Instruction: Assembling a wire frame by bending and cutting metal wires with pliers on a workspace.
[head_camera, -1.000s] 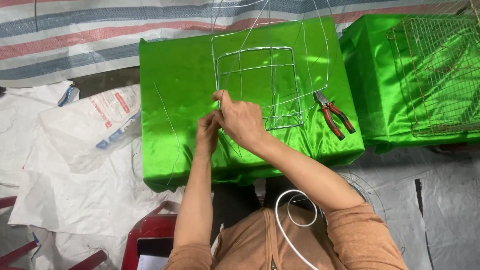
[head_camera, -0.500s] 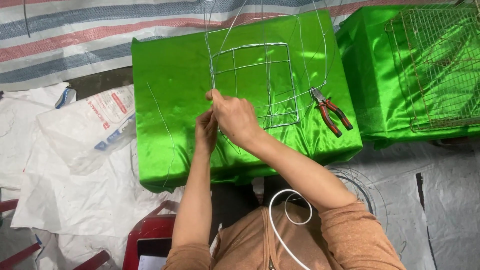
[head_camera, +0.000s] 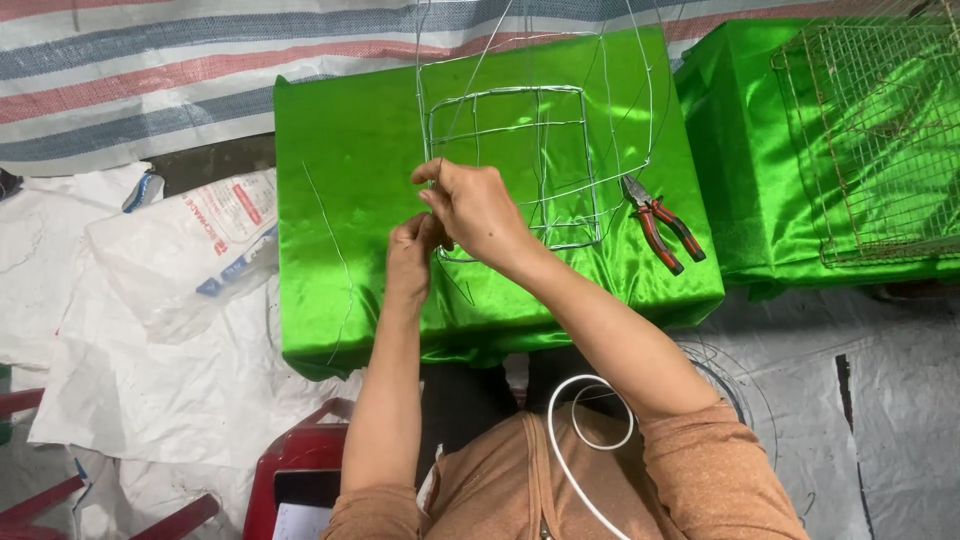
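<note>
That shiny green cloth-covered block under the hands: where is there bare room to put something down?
The left half of the green satin-covered block is bare except for one loose thin wire. The right half is crowded by the wire frame, both hands and red-handled pliers.

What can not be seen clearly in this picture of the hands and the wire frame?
- Head view: the left hand fingertips are hidden behind the right hand, so its grip on the wire frame cannot be told.
- The frame's top is cut off by the upper edge.
- The wire mesh cage is cut off at the right edge.
- The thin loose wire on the green cloth is too fine to follow fully.
</note>
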